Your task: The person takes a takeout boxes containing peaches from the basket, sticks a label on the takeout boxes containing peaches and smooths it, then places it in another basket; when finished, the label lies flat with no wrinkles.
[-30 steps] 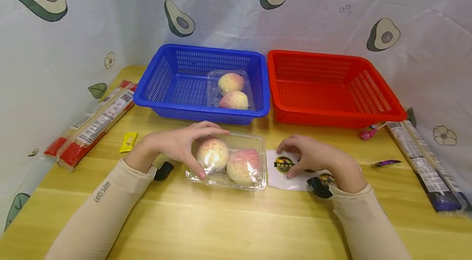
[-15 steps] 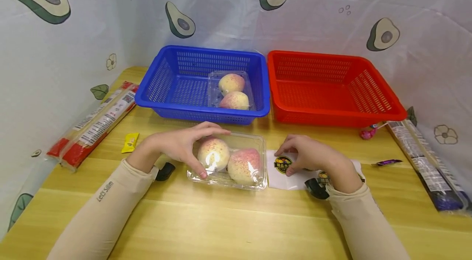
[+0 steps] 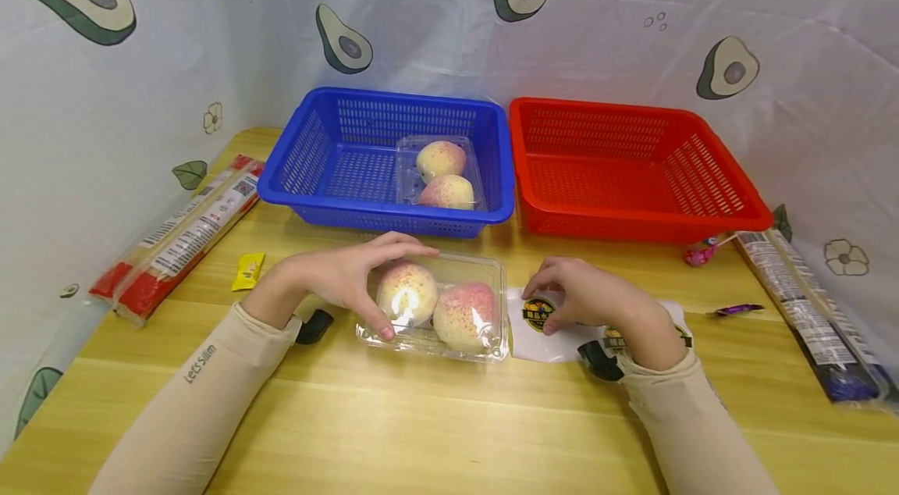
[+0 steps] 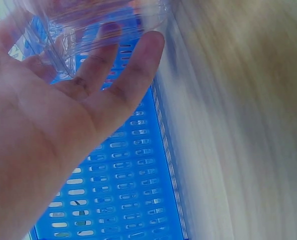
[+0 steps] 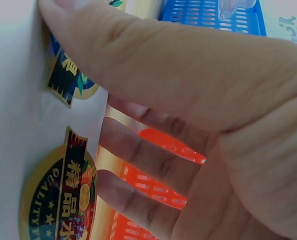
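Observation:
A clear plastic clamshell box [image 3: 449, 349] with two peaches [image 3: 406, 293] lies in the middle of the table. My left hand [image 3: 347, 276] grips its left end, thumb along the near side and fingers over the far side; the left wrist view shows the fingertips against the clear plastic. Right of the box, close to its side, lies a white sheet of round stickers [image 3: 562, 347]. My right hand [image 3: 590, 296] bends over it, thumb tip touching beside a black-and-gold sticker [image 5: 58, 195] and the other fingertips at the sheet's far edge. The index fingertip is hidden in the right wrist view.
Behind stand a blue basket [image 3: 385, 208], which holds a second box of peaches [image 3: 444, 190], and a red basket [image 3: 646, 223]. Red noodle packs [image 3: 184, 237] and a yellow candy [image 3: 249, 272] lie left. A lollipop [image 3: 701, 251], purple candy [image 3: 735, 310] and long packs [image 3: 808, 315] lie right.
My right hand and wrist have shifted slightly left over the sticker sheet, uncovering more of its right end. My left hand keeps its grip on the box.

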Motion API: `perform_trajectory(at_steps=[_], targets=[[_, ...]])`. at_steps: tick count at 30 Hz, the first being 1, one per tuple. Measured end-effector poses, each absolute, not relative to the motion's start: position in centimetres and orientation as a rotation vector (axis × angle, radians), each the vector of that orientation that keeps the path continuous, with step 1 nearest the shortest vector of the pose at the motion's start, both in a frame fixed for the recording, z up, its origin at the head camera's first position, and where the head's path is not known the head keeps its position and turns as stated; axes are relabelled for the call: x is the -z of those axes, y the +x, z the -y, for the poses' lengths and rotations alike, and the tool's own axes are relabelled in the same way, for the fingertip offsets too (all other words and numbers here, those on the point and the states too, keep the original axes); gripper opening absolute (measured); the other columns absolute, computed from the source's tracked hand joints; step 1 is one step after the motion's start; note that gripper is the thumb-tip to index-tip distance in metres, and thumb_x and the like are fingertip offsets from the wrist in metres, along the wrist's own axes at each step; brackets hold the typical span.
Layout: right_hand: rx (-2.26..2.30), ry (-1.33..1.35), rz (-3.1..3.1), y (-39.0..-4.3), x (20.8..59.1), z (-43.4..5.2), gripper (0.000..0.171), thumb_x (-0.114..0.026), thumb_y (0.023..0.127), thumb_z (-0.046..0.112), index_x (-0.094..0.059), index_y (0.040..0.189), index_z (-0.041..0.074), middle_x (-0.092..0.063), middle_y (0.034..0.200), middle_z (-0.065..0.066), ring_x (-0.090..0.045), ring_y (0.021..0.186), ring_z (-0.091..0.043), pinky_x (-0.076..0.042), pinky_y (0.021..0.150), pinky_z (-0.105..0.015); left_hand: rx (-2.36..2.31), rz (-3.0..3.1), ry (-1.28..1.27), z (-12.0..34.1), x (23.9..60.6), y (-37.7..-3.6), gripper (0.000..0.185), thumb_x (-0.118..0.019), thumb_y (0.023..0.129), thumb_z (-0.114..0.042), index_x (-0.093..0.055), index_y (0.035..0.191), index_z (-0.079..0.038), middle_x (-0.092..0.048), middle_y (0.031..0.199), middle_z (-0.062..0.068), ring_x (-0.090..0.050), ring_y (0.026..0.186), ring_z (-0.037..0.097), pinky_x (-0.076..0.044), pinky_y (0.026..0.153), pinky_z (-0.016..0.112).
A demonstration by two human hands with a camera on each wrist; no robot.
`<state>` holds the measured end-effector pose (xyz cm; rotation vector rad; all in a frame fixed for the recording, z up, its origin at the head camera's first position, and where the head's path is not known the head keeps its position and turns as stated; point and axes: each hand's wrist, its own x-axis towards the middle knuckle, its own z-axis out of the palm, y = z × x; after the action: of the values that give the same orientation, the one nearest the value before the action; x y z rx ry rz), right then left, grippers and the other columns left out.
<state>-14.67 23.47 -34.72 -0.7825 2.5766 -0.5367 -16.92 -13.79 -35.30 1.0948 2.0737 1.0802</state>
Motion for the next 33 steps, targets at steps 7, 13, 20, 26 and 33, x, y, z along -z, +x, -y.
perform_trajectory(at_steps=[7,13,20,26,33], targets=[[0.551,-0.815,-2.6,-14.7,34.8,-23.3,0.03,-0.094,0.069,0.012,-0.072,0.088,0.019,-0.061,0.097,0.003,-0.053,0.087,-0.018,-0.046,0.079,-0.038,-1.086,-2.065,1.082,13.9,35.2,-16.8,0.109,-0.097,0.067,-0.031,-0.036,0.157,-0.024,-0.027,0.152,0.003,-0.036,0.133,0.024,-0.036,0.108,0.046],[0.659,-0.816,-2.59,-14.5,34.3,-23.8,0.019,-0.085,0.082,0.012,-0.068,0.08,0.019,-0.06,0.086,0.007,-0.053,0.078,-0.017,-0.047,0.069,-0.032,-1.091,-2.061,1.091,13.9,35.3,-16.9,0.109,-0.097,0.067,-0.031,-0.035,0.157,-0.025,-0.026,0.153,0.002,-0.037,0.133,0.024,-0.037,0.107,0.045],[0.771,-0.784,-2.529,-13.6,31.6,-24.3,0.012,-0.079,0.089,0.016,-0.068,0.085,0.018,-0.067,0.081,0.008,-0.06,0.07,-0.014,-0.049,0.058,-0.028,-1.102,-2.055,1.115,13.8,35.5,-17.0,0.11,-0.097,0.067,-0.03,-0.035,0.157,-0.025,-0.028,0.152,0.004,-0.038,0.132,0.023,-0.038,0.107,0.044],[0.877,-0.948,-2.537,-12.4,28.5,-21.3,0.007,-0.077,0.091,0.011,-0.073,0.092,0.016,-0.069,0.084,0.011,-0.064,0.075,-0.013,-0.054,0.068,-0.03,-1.102,-2.047,1.119,13.7,35.3,-17.1,0.11,-0.097,0.067,-0.03,-0.034,0.157,-0.024,-0.027,0.152,0.007,-0.039,0.132,0.023,-0.039,0.107,0.044],[0.958,-1.129,-2.585,-13.0,27.6,-15.2,0.01,-0.076,0.091,0.008,-0.079,0.097,0.016,-0.069,0.087,0.009,-0.06,0.076,-0.01,-0.053,0.068,-0.031,-1.095,-2.062,1.138,13.8,35.4,-17.1,0.109,-0.096,0.067,-0.03,-0.035,0.157,-0.021,-0.03,0.15,0.004,-0.039,0.131,0.022,-0.038,0.107,0.044]])
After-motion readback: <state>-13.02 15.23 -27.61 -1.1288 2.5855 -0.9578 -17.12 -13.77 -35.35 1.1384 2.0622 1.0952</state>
